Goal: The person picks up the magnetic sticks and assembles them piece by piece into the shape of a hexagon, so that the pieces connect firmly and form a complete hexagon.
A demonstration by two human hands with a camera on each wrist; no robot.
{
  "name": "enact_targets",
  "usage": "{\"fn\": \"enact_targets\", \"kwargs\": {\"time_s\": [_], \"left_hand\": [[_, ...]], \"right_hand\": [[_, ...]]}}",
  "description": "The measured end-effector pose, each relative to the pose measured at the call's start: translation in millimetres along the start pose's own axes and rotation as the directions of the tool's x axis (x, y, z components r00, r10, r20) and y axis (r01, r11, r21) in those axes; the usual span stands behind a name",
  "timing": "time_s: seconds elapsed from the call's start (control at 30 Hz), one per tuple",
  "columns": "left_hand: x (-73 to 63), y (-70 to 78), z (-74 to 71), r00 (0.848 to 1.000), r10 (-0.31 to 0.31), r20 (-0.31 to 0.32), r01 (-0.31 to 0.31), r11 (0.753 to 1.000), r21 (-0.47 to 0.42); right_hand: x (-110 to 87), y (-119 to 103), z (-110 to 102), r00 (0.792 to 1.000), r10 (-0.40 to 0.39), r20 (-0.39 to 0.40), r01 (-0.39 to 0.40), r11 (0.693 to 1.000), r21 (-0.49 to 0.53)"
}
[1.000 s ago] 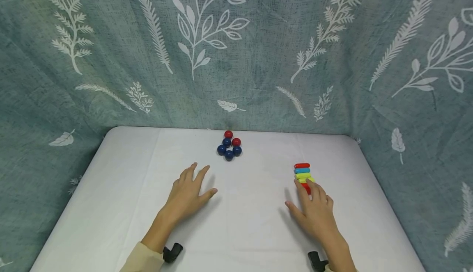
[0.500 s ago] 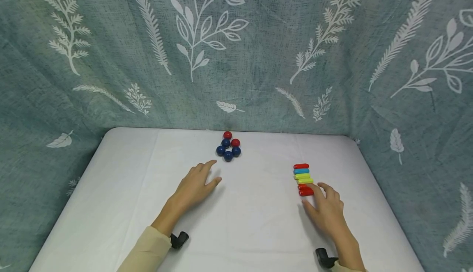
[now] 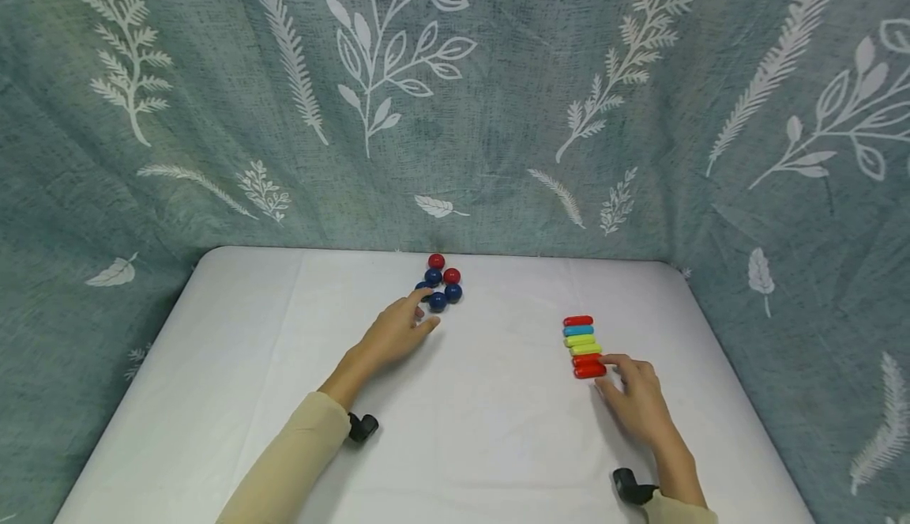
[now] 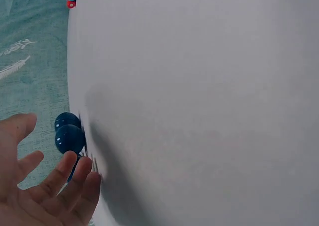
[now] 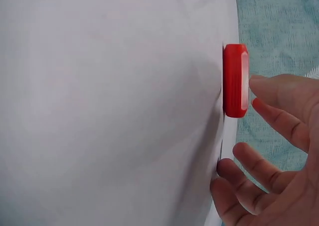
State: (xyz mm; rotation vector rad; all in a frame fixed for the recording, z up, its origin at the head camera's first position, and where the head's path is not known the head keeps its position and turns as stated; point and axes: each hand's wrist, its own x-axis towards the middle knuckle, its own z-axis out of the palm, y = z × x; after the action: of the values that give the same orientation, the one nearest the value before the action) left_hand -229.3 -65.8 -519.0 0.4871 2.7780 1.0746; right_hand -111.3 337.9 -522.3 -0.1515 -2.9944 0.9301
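My left hand (image 3: 392, 336) reaches to a cluster of shiny balls, its index finger extended over the leftmost blue one. In the left wrist view its thumb and fingers are spread beside a blue ball (image 4: 70, 139), with nothing between them. Two red balls, one of them the red ball (image 3: 451, 276), sit at the back of the cluster. On the right, short coloured sticks lie in a column. My right hand (image 3: 638, 397) is at the right ends of the nearest ones, fingers loosely bent. The right wrist view has its thumb right by the front red stick (image 5: 236, 80).
Further back in the column are a yellow stick (image 3: 579, 341), a blue stick (image 3: 579, 330) and another red stick (image 3: 578, 321). The white table (image 3: 498, 429) ends at a green leaf-patterned cloth (image 3: 498, 113). A black wrist camera (image 3: 364, 427) sits at my left wrist.
My left hand has moved forward and right to the balls. The right hand has drawn right, off the top of the column to its right ends. Balls and sticks keep their arrangement.
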Motion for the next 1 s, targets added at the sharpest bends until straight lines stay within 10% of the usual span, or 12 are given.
{"fn": "enact_targets", "kwargs": {"time_s": [0.4, 1.0], "left_hand": [[29.0, -5.1, 7.9, 0.999, 0.006, 0.038, -0.007, 0.999, 0.042], [37.4, -6.5, 13.4, 0.998, -0.021, 0.063, 0.014, 0.993, 0.115]], "right_hand": [[5.5, 2, -3, 1.000, 0.000, 0.002, 0.000, 1.000, 0.016], [7.2, 4, 1, 0.999, 0.048, 0.017, -0.048, 0.999, 0.000]]}}
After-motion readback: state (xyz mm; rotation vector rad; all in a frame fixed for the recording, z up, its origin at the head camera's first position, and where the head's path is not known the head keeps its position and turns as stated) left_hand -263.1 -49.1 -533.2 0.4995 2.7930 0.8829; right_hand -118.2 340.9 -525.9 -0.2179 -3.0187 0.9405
